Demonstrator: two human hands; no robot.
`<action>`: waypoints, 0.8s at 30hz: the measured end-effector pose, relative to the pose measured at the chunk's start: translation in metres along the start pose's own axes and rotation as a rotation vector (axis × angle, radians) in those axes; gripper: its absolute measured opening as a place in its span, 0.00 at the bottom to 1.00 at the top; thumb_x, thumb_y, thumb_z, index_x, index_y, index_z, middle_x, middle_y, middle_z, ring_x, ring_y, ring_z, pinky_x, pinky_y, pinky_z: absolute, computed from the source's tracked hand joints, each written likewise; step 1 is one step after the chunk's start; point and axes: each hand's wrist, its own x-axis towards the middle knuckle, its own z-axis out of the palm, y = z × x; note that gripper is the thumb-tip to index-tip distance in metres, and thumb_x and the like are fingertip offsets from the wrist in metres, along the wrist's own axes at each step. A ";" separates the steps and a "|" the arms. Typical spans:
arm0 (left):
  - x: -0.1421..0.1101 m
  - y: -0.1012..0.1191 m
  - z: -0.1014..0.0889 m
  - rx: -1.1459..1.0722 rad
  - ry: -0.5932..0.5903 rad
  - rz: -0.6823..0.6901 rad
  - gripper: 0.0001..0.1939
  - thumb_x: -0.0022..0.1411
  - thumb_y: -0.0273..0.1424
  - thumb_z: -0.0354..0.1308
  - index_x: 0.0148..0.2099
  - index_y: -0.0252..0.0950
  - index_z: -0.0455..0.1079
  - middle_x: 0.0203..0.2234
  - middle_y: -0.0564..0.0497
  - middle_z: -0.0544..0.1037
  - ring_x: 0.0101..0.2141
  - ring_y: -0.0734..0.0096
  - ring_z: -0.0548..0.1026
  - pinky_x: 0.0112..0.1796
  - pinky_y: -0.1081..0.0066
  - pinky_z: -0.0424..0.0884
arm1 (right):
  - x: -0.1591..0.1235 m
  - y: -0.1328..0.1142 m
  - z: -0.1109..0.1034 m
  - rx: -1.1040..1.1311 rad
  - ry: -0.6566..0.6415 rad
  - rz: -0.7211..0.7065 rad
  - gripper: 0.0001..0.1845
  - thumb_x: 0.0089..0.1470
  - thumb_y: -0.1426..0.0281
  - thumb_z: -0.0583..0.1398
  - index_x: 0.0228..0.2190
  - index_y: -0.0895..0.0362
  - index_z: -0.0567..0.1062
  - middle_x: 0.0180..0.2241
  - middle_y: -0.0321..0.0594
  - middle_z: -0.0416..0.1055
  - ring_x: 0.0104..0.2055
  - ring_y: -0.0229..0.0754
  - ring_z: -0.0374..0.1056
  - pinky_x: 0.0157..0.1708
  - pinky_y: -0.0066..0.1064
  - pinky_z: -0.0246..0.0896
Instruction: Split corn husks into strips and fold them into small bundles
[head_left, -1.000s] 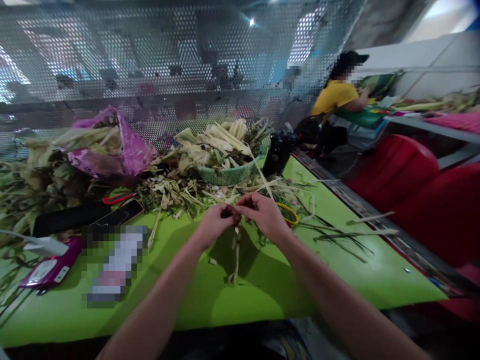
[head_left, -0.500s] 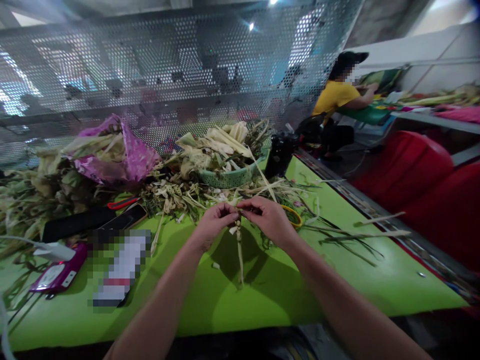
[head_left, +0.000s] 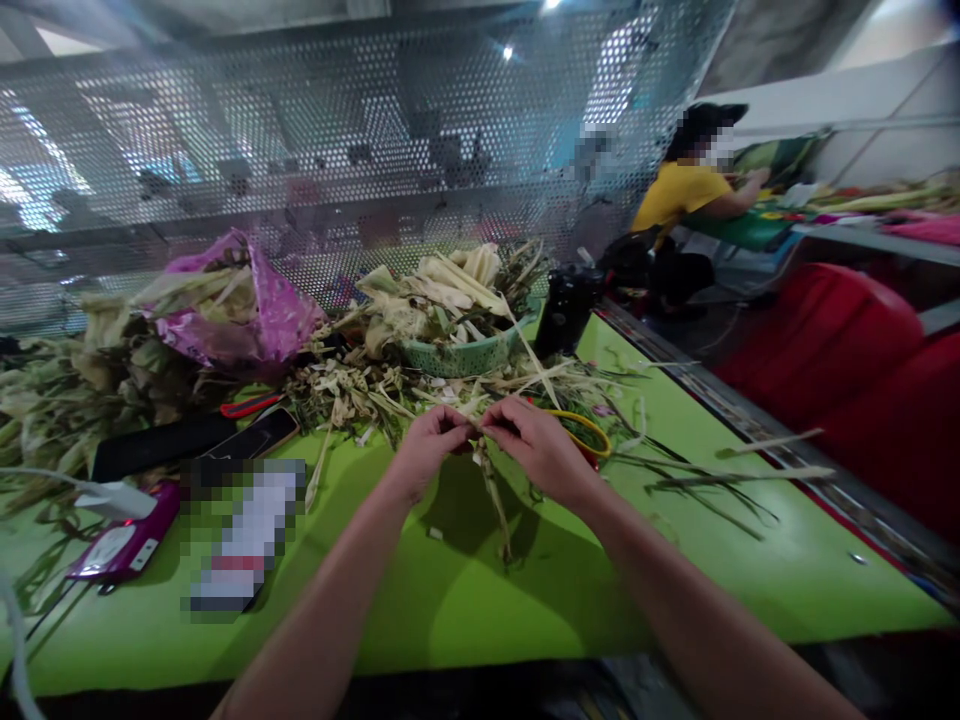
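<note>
Both hands meet above the middle of the green table (head_left: 600, 600), pinching a thin strip of dried plant husk (head_left: 494, 490). My left hand (head_left: 429, 447) has thumb and forefinger closed on it; my right hand (head_left: 531, 440) grips it the same way, fingertips almost touching the left ones. The strip looks knotted near the top and hangs down toward the table, its lower end frayed. What lies right between the fingertips is mostly hidden. Behind the right hand are yellow scissor-like handles (head_left: 592, 428), partly covered.
A green basket (head_left: 469, 358) heaped with husks stands behind, beside a black cylindrical container (head_left: 566, 310). Left are a pink plastic bag (head_left: 274, 310), a red cutter (head_left: 251, 405), phones and a purple power strip (head_left: 127, 540). Far right, a person in yellow (head_left: 679, 195) sits near red chairs (head_left: 847, 330).
The hanging strip has swung, its lower end now farther right. Both hands keep their pinch in nearly the same place. The view has shifted slightly.
</note>
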 end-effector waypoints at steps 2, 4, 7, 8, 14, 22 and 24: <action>0.000 -0.001 -0.001 0.005 0.022 0.003 0.10 0.48 0.30 0.63 0.30 0.33 0.66 0.22 0.55 0.70 0.24 0.78 0.67 0.30 0.74 0.62 | 0.000 0.001 0.000 0.036 -0.013 0.002 0.04 0.56 0.72 0.57 0.30 0.56 0.71 0.31 0.38 0.70 0.34 0.40 0.65 0.35 0.30 0.57; 0.001 -0.002 -0.001 0.021 0.048 0.017 0.09 0.46 0.28 0.63 0.29 0.33 0.66 0.22 0.56 0.69 0.24 0.79 0.66 0.29 0.75 0.61 | 0.000 0.003 0.001 0.075 -0.029 0.006 0.03 0.55 0.72 0.58 0.30 0.56 0.72 0.30 0.37 0.70 0.34 0.40 0.65 0.35 0.30 0.57; 0.001 -0.002 0.000 0.043 0.074 0.050 0.08 0.44 0.25 0.62 0.29 0.33 0.67 0.22 0.56 0.69 0.25 0.79 0.66 0.30 0.75 0.60 | 0.001 0.006 0.002 0.169 -0.048 0.050 0.03 0.53 0.70 0.59 0.29 0.56 0.73 0.29 0.37 0.70 0.32 0.39 0.65 0.33 0.30 0.58; 0.002 -0.003 0.000 0.049 0.077 0.062 0.08 0.44 0.25 0.62 0.29 0.33 0.67 0.23 0.56 0.70 0.26 0.79 0.66 0.31 0.75 0.60 | 0.001 0.007 0.002 0.214 -0.045 0.079 0.04 0.53 0.69 0.59 0.29 0.56 0.73 0.29 0.37 0.69 0.32 0.39 0.64 0.32 0.30 0.59; 0.002 -0.003 0.002 0.097 0.089 0.112 0.08 0.45 0.25 0.62 0.30 0.33 0.67 0.24 0.56 0.70 0.27 0.78 0.66 0.32 0.75 0.61 | 0.003 0.011 0.007 0.427 -0.006 0.205 0.06 0.51 0.66 0.59 0.30 0.57 0.72 0.26 0.35 0.69 0.29 0.37 0.64 0.32 0.29 0.60; 0.003 -0.003 0.004 0.311 0.116 0.248 0.06 0.47 0.26 0.60 0.30 0.35 0.66 0.24 0.55 0.71 0.27 0.76 0.68 0.32 0.74 0.63 | 0.006 0.016 0.013 0.511 0.009 0.305 0.06 0.42 0.73 0.61 0.29 0.58 0.75 0.27 0.35 0.73 0.30 0.37 0.67 0.33 0.30 0.62; 0.001 -0.002 0.004 0.430 0.144 0.308 0.05 0.49 0.25 0.58 0.31 0.35 0.67 0.26 0.54 0.72 0.28 0.74 0.69 0.33 0.74 0.64 | 0.006 0.017 0.014 0.529 0.016 0.316 0.06 0.43 0.72 0.62 0.28 0.59 0.75 0.26 0.35 0.73 0.28 0.37 0.66 0.32 0.29 0.62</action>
